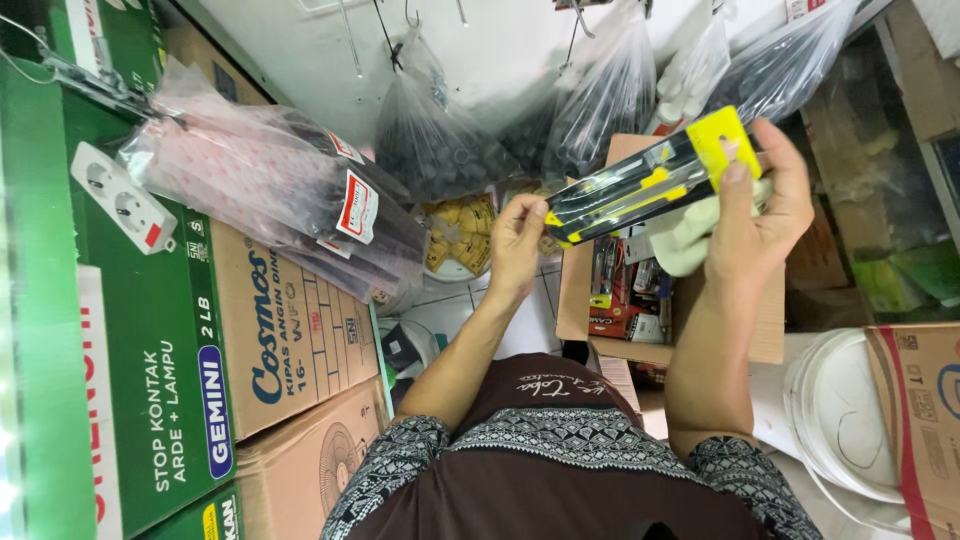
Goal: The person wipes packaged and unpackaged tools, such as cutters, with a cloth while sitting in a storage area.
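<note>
Left hand [517, 243]: gripped the end of a black-and-yellow packaged tool [645, 177].
Right hand [755, 215]: clasped tool and pale cloth [690, 232].
Open cardboard box [767, 330]: held packaged tools.

Left hand [517, 243] and right hand [757, 215] raised (fingers curled).

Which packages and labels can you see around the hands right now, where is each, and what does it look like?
Carded tool pack: held between left hand and right hand; long, black and yellow.
Open carton: below the hands; brown, holding small red packs.
Wrapped bundle: upper left; clear plastic, red-and-white tags.
Green box: far left; white socket strip on top.
Brown carton: beside it; blue print.
</note>
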